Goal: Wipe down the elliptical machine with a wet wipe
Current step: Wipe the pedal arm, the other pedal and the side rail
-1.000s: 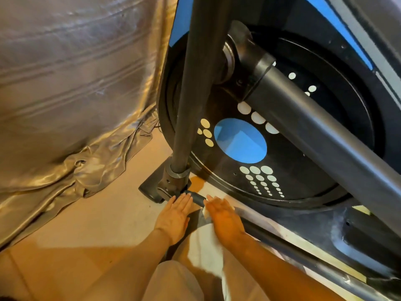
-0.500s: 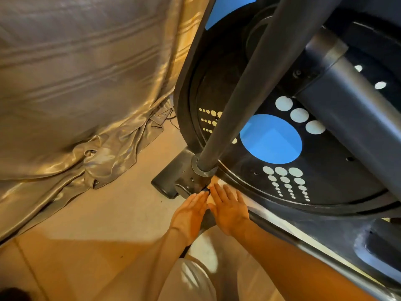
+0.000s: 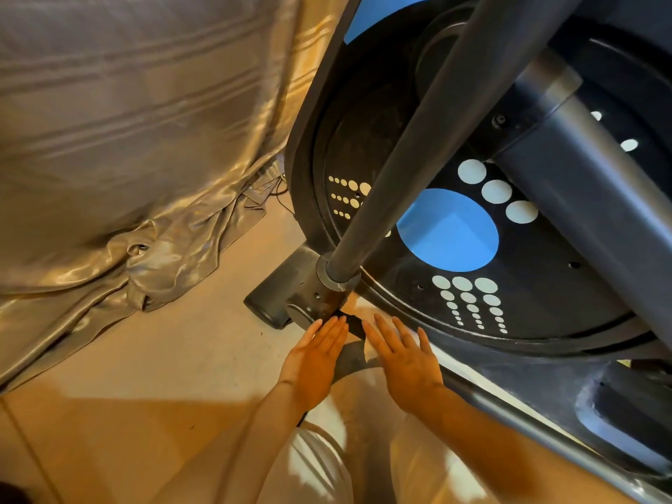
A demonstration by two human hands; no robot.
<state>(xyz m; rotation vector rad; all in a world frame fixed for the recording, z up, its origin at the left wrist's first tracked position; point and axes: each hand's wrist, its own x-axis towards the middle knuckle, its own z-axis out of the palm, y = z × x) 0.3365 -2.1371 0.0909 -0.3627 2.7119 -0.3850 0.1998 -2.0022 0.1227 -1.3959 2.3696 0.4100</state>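
Elliptical machine fills right of view, black flywheel disc upright; left hand and right hand, fingers straight, holding nothing visible, lie flat beside its lower pivot joint; wipe not visible.

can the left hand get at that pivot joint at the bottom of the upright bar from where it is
Probably yes. The left hand lies flat with its fingertips right beside the pivot joint, and nothing lies between them; the upright bar rises away above it.
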